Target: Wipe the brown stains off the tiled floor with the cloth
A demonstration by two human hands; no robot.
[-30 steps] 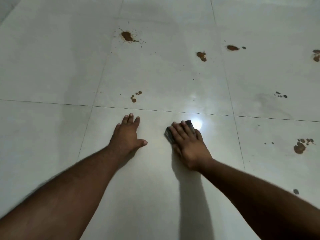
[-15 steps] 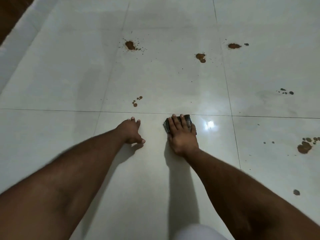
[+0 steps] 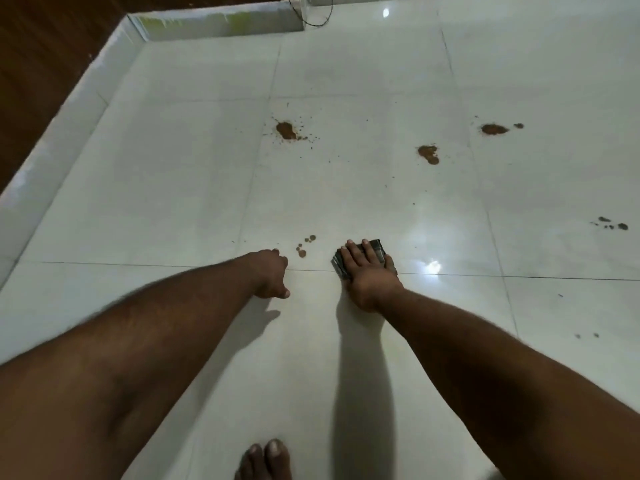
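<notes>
My right hand [image 3: 369, 278] presses flat on a dark folded cloth [image 3: 377, 249] lying across a grout line of the white tiled floor [image 3: 194, 188]. My left hand [image 3: 272, 277] rests on the floor to the left of it, fingers curled, holding nothing. A small cluster of brown drops [image 3: 304, 245] sits between the two hands, just ahead of them. Larger brown stains lie farther off: a splattered stain [image 3: 286, 130], a double stain [image 3: 428, 154] and an oval stain [image 3: 494, 129]. Dark spots [image 3: 611, 224] mark the tile at the right.
A raised white skirting [image 3: 52, 147] borders the floor on the left and at the back, with dark wood [image 3: 34, 64] beyond it. A black cable [image 3: 317, 19] hangs at the back. My bare toes [image 3: 265, 460] show at the bottom edge. Tiny specks [image 3: 587, 336] lie at right.
Both hands have slid forward to the grout line, the right one carrying the cloth. The view has tilted up, bringing the skirting, the back wall and my toes into sight.
</notes>
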